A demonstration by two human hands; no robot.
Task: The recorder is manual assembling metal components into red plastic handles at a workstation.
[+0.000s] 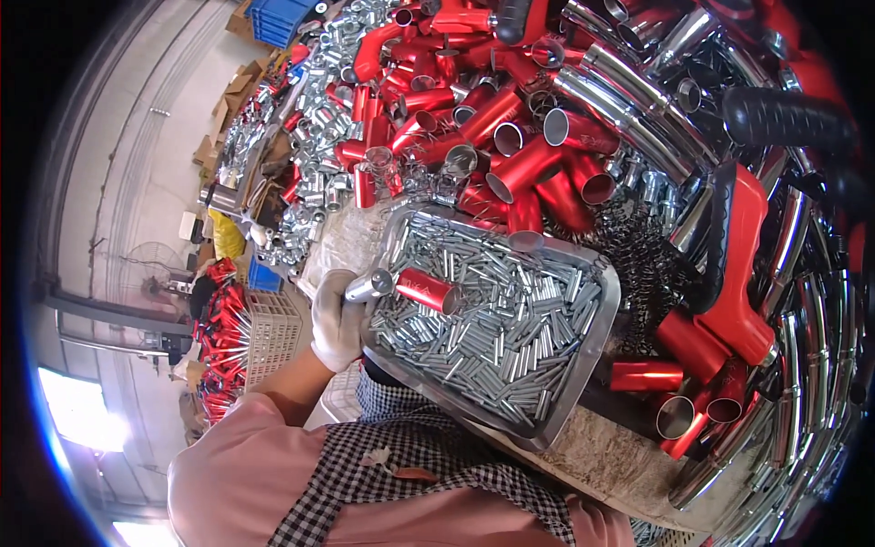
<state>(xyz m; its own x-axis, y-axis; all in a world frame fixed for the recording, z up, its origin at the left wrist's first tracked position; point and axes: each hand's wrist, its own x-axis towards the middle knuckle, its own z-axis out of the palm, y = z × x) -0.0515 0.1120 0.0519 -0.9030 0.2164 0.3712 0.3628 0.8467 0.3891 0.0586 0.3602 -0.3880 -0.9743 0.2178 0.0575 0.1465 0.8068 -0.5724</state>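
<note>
My left hand [337, 321], in a white glove, is closed around a short silver metal cylinder [368, 286] at the left rim of a metal tray [401, 366]. Right beside the cylinder's end, a short red metal tube [427, 291] is over the tray; I cannot tell whether the two pieces touch. Many small silver metal pins [524, 351] fill the tray. My right hand does not show.
Red metal tubes [530, 169] are heaped behind the tray, with silver fittings [319, 137] to their left. Dark coil springs [647, 264], a red-and-black handle [736, 264] and chrome tubes [793, 392] lie to the right. A beige crate [273, 339] stands at the left.
</note>
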